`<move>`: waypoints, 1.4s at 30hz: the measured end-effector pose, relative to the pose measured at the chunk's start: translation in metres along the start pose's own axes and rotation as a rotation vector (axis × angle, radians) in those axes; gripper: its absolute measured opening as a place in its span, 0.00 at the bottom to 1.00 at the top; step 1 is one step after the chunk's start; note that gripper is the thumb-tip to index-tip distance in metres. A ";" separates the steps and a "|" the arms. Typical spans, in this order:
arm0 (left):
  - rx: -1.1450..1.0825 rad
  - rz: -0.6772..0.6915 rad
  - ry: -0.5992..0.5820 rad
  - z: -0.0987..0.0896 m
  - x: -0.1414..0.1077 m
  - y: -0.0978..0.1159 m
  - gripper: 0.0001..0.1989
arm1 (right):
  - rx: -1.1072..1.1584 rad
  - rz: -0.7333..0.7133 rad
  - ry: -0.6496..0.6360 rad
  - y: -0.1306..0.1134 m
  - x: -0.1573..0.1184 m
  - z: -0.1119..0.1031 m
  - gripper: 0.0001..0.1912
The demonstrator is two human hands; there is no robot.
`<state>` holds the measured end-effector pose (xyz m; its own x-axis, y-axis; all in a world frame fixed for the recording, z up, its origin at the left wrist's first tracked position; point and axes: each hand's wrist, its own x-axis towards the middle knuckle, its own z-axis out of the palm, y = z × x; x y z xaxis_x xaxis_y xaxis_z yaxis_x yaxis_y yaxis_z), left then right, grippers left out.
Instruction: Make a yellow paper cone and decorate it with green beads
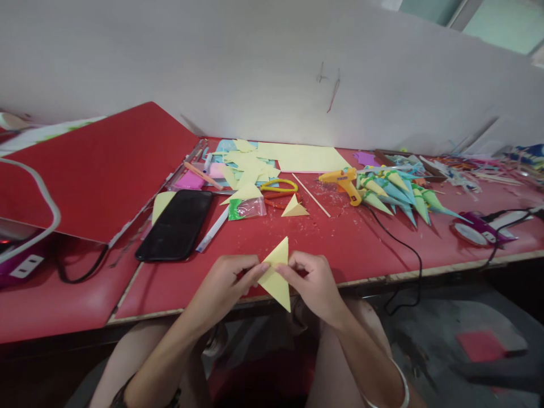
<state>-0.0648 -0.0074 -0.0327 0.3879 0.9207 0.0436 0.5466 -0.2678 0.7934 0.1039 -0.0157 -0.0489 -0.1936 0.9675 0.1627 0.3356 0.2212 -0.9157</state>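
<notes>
Between my hands, at the front edge of the red table, is a yellow sheet of paper (278, 286) folded into a triangle. My left hand (232, 283) pinches its left corner between thumb and fingers. On the other side, my right hand (312, 280) grips the right edge, its thumb pressed on the paper's face. Just beyond lies a small folded yellow paper piece (295, 208). Close to it are a pair of scissors with yellow and red handles (278, 187), a small clear-and-green plastic packet (246, 208) and a thin wooden stick (312, 196).
A black phone (176, 225) and a pen (212, 229) lie to the left. Yellow paper scraps (246, 164) are piled at the back. Right of centre are a yellow glue gun (342, 180), its cord hanging over the edge, and several yellow and blue paper cones (395, 190).
</notes>
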 end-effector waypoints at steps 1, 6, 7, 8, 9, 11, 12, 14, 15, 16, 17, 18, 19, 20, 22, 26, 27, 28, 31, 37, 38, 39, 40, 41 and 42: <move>-0.004 -0.001 -0.002 -0.001 0.000 0.000 0.19 | 0.008 0.000 0.000 0.000 0.000 -0.001 0.20; -0.064 -0.058 0.068 -0.004 0.001 0.000 0.18 | 0.097 -0.080 0.044 -0.001 0.001 -0.009 0.07; -0.080 -0.078 0.076 -0.005 0.001 0.000 0.19 | 0.112 -0.131 0.018 -0.001 0.001 -0.011 0.09; -0.095 -0.090 0.073 -0.005 0.001 0.001 0.19 | 0.108 -0.185 -0.030 -0.002 0.001 -0.013 0.16; -0.110 -0.095 0.063 -0.006 0.001 0.001 0.19 | 0.080 -0.229 -0.095 -0.002 0.001 -0.014 0.24; -0.138 -0.096 0.044 -0.006 0.000 0.001 0.19 | -0.008 -0.269 -0.213 -0.004 0.000 -0.014 0.32; -0.155 -0.101 0.042 -0.006 0.000 0.001 0.19 | -0.050 -0.266 -0.250 -0.005 0.000 -0.014 0.33; -0.203 -0.119 0.042 -0.005 0.000 0.000 0.18 | -0.104 -0.252 -0.268 -0.005 0.000 -0.012 0.30; -0.228 -0.131 0.040 -0.004 0.000 0.000 0.18 | -0.117 -0.251 -0.257 -0.005 0.000 -0.011 0.28; -0.249 -0.140 0.039 -0.003 0.000 0.000 0.17 | -0.124 -0.257 -0.239 -0.005 0.000 -0.010 0.26; -0.264 -0.145 0.038 -0.002 0.000 0.000 0.17 | -0.124 -0.265 -0.221 -0.004 0.001 -0.009 0.25; -0.273 -0.146 0.039 -0.002 0.001 0.000 0.17 | -0.117 -0.275 -0.205 -0.004 0.001 -0.009 0.24; -0.275 -0.141 0.040 -0.002 0.001 0.000 0.18 | -0.105 -0.285 -0.191 -0.003 0.001 -0.009 0.24; -0.274 -0.133 0.039 -0.002 0.000 0.000 0.18 | -0.089 -0.294 -0.177 -0.002 0.002 -0.009 0.23; -0.269 -0.113 0.024 -0.003 0.000 0.001 0.18 | -0.050 -0.303 -0.145 -0.001 0.003 -0.010 0.22; -0.260 -0.080 -0.037 -0.004 0.000 0.003 0.19 | 0.046 -0.272 -0.095 -0.002 0.004 -0.010 0.13; -0.259 -0.081 -0.054 -0.004 -0.001 0.003 0.19 | 0.070 -0.249 -0.079 -0.001 0.004 -0.010 0.10; -0.256 -0.083 -0.070 -0.003 0.000 0.004 0.19 | 0.095 -0.222 -0.059 -0.001 0.004 -0.009 0.07; -0.229 -0.086 -0.098 -0.001 0.000 0.006 0.18 | 0.169 -0.127 0.000 0.001 0.005 -0.004 0.03; -0.110 -0.047 -0.079 0.003 0.000 0.005 0.20 | 0.291 -0.047 0.059 0.005 0.006 0.001 0.04; -0.085 -0.041 -0.075 0.003 0.001 0.004 0.19 | 0.296 -0.038 0.068 0.005 0.006 0.002 0.04; -0.061 -0.032 -0.069 0.004 0.001 0.003 0.19 | 0.303 -0.025 0.076 0.005 0.007 0.002 0.04; -0.042 -0.023 -0.063 0.005 0.001 0.002 0.18 | 0.317 -0.008 0.079 0.005 0.006 0.003 0.05; -0.032 -0.016 -0.057 0.006 0.002 0.001 0.18 | 0.341 0.016 0.074 0.005 0.006 0.003 0.06; -0.032 -0.011 -0.055 0.007 0.002 -0.001 0.18 | 0.367 0.043 0.061 0.005 0.006 0.004 0.07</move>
<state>-0.0596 -0.0075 -0.0376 0.4226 0.9063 0.0020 0.5272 -0.2476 0.8129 0.1011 -0.0096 -0.0540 -0.1273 0.9830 0.1324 -0.0123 0.1320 -0.9912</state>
